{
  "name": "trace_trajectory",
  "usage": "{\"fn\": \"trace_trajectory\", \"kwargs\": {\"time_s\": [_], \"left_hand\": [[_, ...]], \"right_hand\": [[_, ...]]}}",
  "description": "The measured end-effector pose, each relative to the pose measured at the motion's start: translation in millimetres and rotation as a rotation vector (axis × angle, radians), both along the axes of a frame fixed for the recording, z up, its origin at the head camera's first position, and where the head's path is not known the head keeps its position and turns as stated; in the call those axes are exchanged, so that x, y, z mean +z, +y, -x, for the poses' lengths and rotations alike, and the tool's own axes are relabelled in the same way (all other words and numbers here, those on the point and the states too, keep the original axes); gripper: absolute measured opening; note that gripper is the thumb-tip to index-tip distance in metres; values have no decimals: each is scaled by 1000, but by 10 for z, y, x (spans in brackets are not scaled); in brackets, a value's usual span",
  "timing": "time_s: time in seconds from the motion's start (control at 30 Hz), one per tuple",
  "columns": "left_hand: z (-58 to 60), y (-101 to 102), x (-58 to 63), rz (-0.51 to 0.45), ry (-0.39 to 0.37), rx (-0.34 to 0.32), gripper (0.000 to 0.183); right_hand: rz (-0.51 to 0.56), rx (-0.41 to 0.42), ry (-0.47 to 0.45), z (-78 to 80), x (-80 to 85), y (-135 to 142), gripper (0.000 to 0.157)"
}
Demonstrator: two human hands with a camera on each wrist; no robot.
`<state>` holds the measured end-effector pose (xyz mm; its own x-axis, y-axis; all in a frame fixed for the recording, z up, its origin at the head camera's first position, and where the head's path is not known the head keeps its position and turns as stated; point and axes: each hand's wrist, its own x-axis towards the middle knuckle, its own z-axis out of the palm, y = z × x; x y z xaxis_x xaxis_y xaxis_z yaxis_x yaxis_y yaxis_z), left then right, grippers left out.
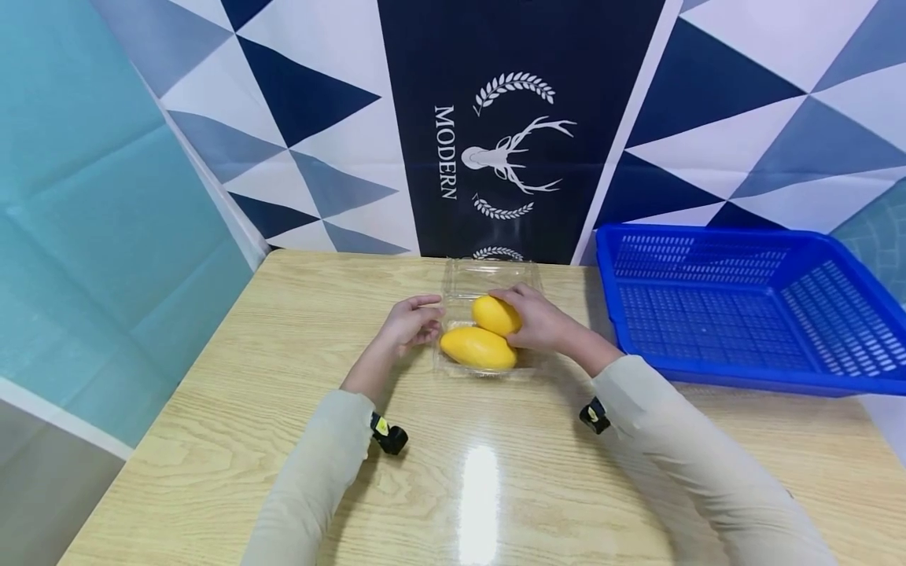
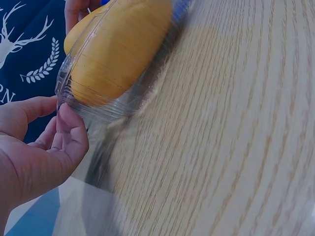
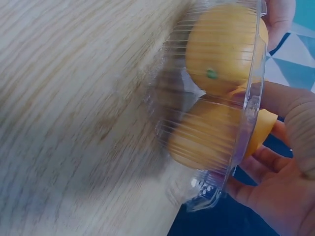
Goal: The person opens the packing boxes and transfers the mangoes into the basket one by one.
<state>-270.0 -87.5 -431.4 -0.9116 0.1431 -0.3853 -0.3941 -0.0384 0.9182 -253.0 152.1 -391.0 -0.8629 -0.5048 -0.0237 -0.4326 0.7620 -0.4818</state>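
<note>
A clear plastic clamshell box (image 1: 493, 277) lies opened on the table, its lid toward the wall. Inside it are two yellow mangoes: a long front mango (image 1: 476, 350) and a rear mango (image 1: 494, 316) beside it. My left hand (image 1: 414, 324) pinches the box's left rim between thumb and finger, as the left wrist view shows beside the front mango (image 2: 120, 49). From the right, my right hand (image 1: 538, 321) grips the rear mango (image 3: 204, 137), thumb and fingers reaching over the box's ribbed wall. That mango's lower part shows through the plastic in the right wrist view.
A blue perforated plastic basket (image 1: 715, 373) stands at the right of the wooden table (image 1: 276, 409), close to the right forearm. A patterned cloth (image 1: 318, 102) with a deer print hangs along the back edge. Teal covering (image 1: 78, 196) borders the left.
</note>
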Motion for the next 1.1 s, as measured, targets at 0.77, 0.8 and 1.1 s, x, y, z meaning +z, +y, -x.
{"fn": "trace_trajectory", "kwargs": {"time_s": [0.77, 0.8, 1.1], "left_hand": [[-14, 18, -20, -24, 5, 8, 42], [-15, 19, -20, -23, 6, 8, 42], [-13, 19, -16, -18, 2, 11, 42]], "right_hand": [[71, -50, -46, 1, 38, 67, 75], [76, -49, -49, 0, 38, 70, 75], [122, -52, -63, -10, 44, 104, 74]]}}
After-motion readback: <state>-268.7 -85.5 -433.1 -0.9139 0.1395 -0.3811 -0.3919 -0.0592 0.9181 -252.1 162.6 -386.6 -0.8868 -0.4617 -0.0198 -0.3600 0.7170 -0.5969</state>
